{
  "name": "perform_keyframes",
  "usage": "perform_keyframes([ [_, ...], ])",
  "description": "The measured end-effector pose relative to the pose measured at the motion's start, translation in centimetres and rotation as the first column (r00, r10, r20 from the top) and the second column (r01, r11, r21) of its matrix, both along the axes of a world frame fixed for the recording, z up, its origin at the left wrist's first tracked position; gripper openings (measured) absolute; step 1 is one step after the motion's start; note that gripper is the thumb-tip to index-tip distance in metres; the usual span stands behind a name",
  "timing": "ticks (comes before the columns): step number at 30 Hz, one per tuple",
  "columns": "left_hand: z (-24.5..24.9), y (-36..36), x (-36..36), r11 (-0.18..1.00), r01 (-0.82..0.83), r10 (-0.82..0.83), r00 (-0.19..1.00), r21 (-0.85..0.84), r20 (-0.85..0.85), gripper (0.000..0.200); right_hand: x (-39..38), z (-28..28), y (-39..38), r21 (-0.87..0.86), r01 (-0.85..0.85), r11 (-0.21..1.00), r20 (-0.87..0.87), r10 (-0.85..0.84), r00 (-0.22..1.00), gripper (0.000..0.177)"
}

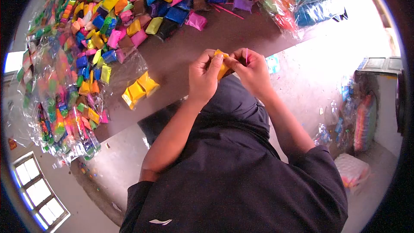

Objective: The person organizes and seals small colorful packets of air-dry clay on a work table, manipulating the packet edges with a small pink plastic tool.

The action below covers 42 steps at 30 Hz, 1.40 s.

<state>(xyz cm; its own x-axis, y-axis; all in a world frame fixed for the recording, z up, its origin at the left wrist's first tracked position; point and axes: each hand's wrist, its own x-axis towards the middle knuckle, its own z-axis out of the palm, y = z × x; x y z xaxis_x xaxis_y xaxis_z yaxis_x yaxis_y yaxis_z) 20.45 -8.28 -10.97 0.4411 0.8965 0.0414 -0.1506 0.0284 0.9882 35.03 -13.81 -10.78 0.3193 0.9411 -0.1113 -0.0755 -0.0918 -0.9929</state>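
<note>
My left hand (204, 75) is closed, its thumb and fingers pinching a small yellow-orange packet (222, 71) above my lap. My right hand (252, 72) is closed too, its thumb and fingertips meeting the packet's upper right edge. A thin pink strip (247, 55) stands up at the right hand's fingers; how it is held is partly hidden. On the table to the left of my hands lie a few yellow packets (139, 89) side by side.
A brown table (170, 56) carries a large heap of small colourful packets (114, 30). Clear plastic bags of packets lie at the left (64, 103) and upper right (319, 4). Pink strips (228, 11) rest near the heap. A white basket (351, 170) stands on the floor.
</note>
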Motion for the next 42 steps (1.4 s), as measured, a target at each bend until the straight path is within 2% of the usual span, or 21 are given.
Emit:
perform_keyframes([
  [1,0.1,0.0,0.1,1.0,0.001,-0.002,1.0,0.002,0.004,0.019,0.2,0.0,0.1,-0.024,-0.006,1.0,0.058,0.008,0.998,0.02],
  [5,0.2,-0.3,0.0,0.998,-0.016,0.02,0.998,-0.059,0.06,0.017,-0.5,-0.8,0.4,0.049,0.1,0.994,0.018,-0.101,0.995,0.022],
  [7,0.1,-0.4,-0.2,0.994,-0.023,0.035,0.994,-0.106,0.106,0.016,-0.4,-0.4,0.2,-0.105,0.097,0.99,-0.083,-0.106,0.991,0.028],
  [10,-0.1,-0.4,-0.7,0.993,-0.014,0.029,0.991,-0.117,0.129,0.016,0.0,-0.7,0.1,-0.198,0.037,0.98,-0.102,-0.058,0.993,0.03],
  [11,-0.1,-0.2,-1.0,0.982,-0.016,0.053,0.981,-0.187,0.189,0.016,0.0,-0.5,0.0,-0.195,0.031,0.98,-0.098,-0.051,0.994,0.03],
  [13,0.8,-0.2,-2.1,0.94,0.01,0.079,0.966,-0.342,0.247,0.015,-0.6,0.7,-0.5,-0.069,0.093,0.993,0.336,-0.065,0.94,0.031],
  [14,1.2,-0.4,-2.7,0.939,0.001,0.089,0.965,-0.343,0.247,0.015,-0.8,1.3,-0.8,-0.071,0.084,0.994,0.336,-0.056,0.94,0.031],
  [16,2.1,-0.8,-3.9,0.946,0.029,0.045,0.975,-0.322,0.218,0.012,-1.1,2.9,-1.8,0.024,0.05,0.998,0.297,-0.055,0.953,0.032],
  [18,3.3,-1.2,-5.0,0.953,0.015,0.048,0.979,-0.304,0.2,0.012,-1.0,5.2,-2.7,-0.043,0.018,0.999,0.264,-0.006,0.964,0.026],
  [20,4.4,-1.7,-5.8,0.959,0.004,0.049,0.982,-0.284,0.18,0.011,-0.8,6.2,-3.2,-0.11,-0.139,0.984,0.321,0.168,0.932,0.021],
  [21,4.9,-2.0,-6.1,0.966,-0.006,0.057,0.98,-0.258,0.19,0.01,-1.5,7.1,-3.1,-0.027,-0.158,0.987,0.357,0.157,0.921,0.019],
  [22,5.3,-2.2,-6.4,0.972,-0.015,0.064,0.978,-0.234,0.201,0.01,-1.9,8.0,-2.9,-0.027,-0.164,0.986,0.353,0.163,0.921,0.019],
  [24,6.0,-2.5,-7.0,0.978,-0.008,0.053,0.976,-0.21,0.211,0.01,-2.4,9.5,-2.8,0.102,-0.266,0.959,0.454,0.193,0.87,0.018],
  [27,6.8,-2.8,-7.8,0.985,0.01,0.031,0.972,-0.17,0.234,0.01,-2.2,10.0,-2.9,0.032,-0.289,0.957,0.378,0.256,0.89,0.015],
  [30,7.2,-2.8,-8.6,0.992,0.035,-0.002,0.964,-0.119,0.267,0.01,-2.9,11.7,-2.6,-0.017,-0.313,0.949,0.446,0.288,0.848,0.008],
  [31,7.3,-2.8,-8.8,0.995,0.058,-0.032,0.956,-0.079,0.291,0.01,-3.0,11.9,-2.6,-0.018,-0.316,0.949,0.445,0.291,0.847,0.008],
  [33,7.5,-3.0,-8.8,0.999,0.034,-0.022,0.962,-0.038,0.273,0.011,-3.4,12.1,-2.6,0.137,-0.338,0.931,0.553,0.211,0.806,0.006],
  [37,8.3,-3.1,-9.3,1.0,0.016,-0.016,0.981,0.003,0.195,0.016,-4.0,12.6,-2.5,0.151,-0.346,0.926,0.561,0.207,0.802,0.007],
  [42,8.6,-3.3,-9.5,0.999,0.015,-0.023,0.97,0.038,0.242,0.019,-4.4,12.8,-2.3,0.267,-0.348,0.899,0.603,0.126,0.788,0.01],
])
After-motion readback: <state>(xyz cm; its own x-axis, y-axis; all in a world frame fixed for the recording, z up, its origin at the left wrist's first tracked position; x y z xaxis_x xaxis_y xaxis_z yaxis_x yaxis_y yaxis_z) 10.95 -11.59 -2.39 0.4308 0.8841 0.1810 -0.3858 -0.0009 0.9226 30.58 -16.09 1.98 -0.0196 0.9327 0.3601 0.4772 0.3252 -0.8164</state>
